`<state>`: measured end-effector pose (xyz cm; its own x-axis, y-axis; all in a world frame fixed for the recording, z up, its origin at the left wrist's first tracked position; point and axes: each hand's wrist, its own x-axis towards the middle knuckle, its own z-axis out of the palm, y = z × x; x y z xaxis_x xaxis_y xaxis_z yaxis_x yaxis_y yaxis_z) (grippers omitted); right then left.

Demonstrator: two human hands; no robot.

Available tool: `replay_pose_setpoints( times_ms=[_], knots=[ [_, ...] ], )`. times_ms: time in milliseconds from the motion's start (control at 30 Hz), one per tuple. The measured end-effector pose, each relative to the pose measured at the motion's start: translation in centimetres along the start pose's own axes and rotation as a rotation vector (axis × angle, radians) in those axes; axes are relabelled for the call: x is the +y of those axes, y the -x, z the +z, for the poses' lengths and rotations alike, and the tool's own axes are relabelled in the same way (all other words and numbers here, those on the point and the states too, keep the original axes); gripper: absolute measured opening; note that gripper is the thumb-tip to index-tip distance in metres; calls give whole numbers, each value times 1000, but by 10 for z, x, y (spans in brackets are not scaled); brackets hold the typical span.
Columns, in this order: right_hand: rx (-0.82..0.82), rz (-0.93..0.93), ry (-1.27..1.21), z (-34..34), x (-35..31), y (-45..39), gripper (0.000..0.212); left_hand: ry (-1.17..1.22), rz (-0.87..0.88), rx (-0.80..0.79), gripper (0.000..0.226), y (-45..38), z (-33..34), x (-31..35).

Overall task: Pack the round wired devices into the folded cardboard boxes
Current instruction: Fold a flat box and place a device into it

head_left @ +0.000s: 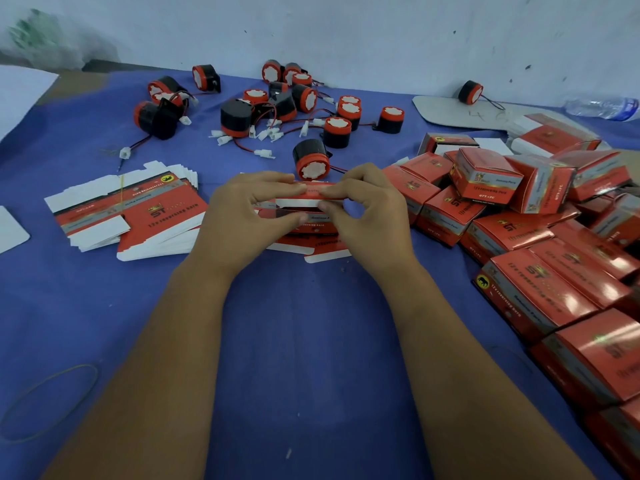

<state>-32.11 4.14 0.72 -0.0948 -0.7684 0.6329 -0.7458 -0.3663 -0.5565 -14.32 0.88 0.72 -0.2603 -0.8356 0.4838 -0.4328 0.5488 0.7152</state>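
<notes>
Both hands, left hand [239,211] and right hand [363,209], have their grip pinched on one flat cardboard box [304,202]. Round wired devices [311,161] sit scattered just behind on the desk [304,341].

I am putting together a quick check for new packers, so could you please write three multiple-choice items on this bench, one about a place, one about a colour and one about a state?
1. Where does the heap of made-up red boxes lie?
A. On the person's right
B. On the person's left
C. Against the wall behind the devices

2. What colour is the cloth over the table?
A. Green
B. Blue
C. White

3. What state is the box between the left hand and the right hand in?
A. Closed and taped
B. Torn in two
C. Still being folded, flaps open

Answers:
1. A, the boxes pile up along the right edge, while the flat blanks lie on the left.
2. B, blue shows all round the forearms.
3. C, both hands pinch the cardboard and a white flap stands open.
</notes>
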Motion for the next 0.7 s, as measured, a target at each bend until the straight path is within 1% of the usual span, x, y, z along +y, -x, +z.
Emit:
replay_pose_setpoints(
  times_ms=[100,233,333,433,600,700],
  knots=[
    [4,-5,-19,-2,2,0,11,-52,4,-3,41,-1,0,-2],
    [32,-72,60,-2,1,2,8,-101,14,4,37,-2,3,-4],
    [-38,-84,110,-5,1,3,12,-114,8,1,34,-3,4,-4],
    [-101,-43,142,-4,-1,4,13,-101,-27,-17,33,-2,6,-2],
    [-126,-42,147,-1,-3,3,18,-89,-137,-155,32,2,0,1],
    [-189,5,69,4,-5,5,21,-33,-162,-189,32,4,-2,2]
  ],
)
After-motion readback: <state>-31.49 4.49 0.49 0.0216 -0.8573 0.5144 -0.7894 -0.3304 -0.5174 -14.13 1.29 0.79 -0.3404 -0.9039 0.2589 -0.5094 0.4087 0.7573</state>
